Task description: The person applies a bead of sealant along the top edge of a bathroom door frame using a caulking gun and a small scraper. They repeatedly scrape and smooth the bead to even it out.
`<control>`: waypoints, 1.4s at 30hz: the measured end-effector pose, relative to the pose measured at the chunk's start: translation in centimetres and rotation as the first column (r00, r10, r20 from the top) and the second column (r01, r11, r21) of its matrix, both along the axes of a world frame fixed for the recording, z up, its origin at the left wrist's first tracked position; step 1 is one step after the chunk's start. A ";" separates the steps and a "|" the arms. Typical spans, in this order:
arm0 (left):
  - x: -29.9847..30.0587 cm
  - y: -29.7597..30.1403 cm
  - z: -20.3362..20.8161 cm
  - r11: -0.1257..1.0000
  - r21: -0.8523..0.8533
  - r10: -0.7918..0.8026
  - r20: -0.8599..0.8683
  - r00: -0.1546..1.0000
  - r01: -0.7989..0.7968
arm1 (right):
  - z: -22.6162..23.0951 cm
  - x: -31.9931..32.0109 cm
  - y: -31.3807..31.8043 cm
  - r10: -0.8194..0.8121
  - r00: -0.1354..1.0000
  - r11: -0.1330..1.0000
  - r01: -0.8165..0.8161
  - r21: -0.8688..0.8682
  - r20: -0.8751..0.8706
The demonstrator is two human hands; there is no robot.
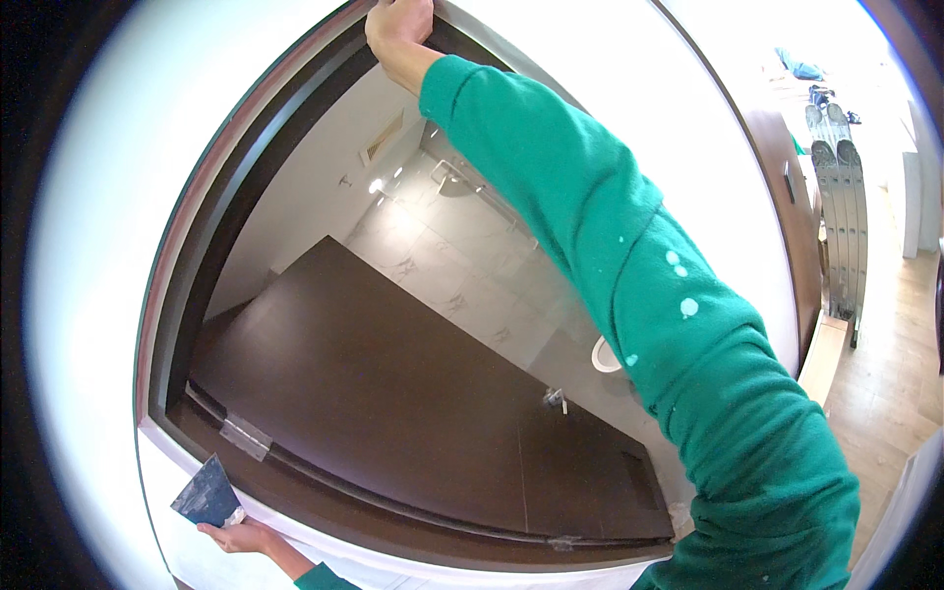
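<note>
In my left hand (241, 536), at the lower left, is a wide putty knife (208, 495); its dark blue-grey blade points up, beside the white wall and the door frame's lower left corner. A small white lump (236, 516) sits at the blade's base, next to my fingers. My right arm, in a green sleeve with white splatters, reaches up across the doorway. At its end my right hand (400, 25) is closed against the top of the dark brown door frame (192, 285). The picture's upper edge cuts off its fingertips, and whatever they grip is hidden.
A dark brown door (393, 374) with a metal handle (557, 399) stands in the frame. Beyond it is a marble-tiled bathroom with a shower (457, 182) and a white toilet (606, 356). At right, a folded metal ladder (841, 216) leans by a brown panel above a wooden floor.
</note>
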State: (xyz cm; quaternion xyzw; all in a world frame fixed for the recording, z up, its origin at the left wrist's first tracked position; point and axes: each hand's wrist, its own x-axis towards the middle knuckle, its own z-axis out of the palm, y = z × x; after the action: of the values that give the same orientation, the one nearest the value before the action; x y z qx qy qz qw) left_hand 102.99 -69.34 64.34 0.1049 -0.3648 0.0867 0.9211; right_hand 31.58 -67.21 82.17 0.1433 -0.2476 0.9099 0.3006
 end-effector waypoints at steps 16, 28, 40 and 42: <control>0.9 -0.7 0.0 1.000 0.008 0.020 -0.010 1.000 -0.020 | 0.6 3.8 2.9 0.009 0.900 1.000 -0.001 -0.018 0.435; 1.2 -0.7 0.0 1.000 0.018 0.010 -0.002 1.000 -0.010 | 1.6 4.0 2.7 0.124 0.893 0.992 -0.109 -0.060 0.432; 1.7 -1.3 -0.3 0.995 0.046 0.088 -0.006 0.996 -0.088 | -0.5 1.3 0.2 -0.050 0.993 0.992 0.038 0.121 0.105; 2.6 -1.6 -0.1 0.990 0.048 0.129 0.038 0.991 -0.131 | -0.7 3.2 0.8 -0.225 0.900 0.953 0.124 0.276 0.372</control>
State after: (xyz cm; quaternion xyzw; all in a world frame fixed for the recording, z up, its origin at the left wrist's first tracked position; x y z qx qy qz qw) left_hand 105.57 -70.96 64.26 0.1498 -0.3754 0.1391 0.9040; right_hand 34.76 -66.38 81.43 -0.0323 -0.4260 0.8513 0.3046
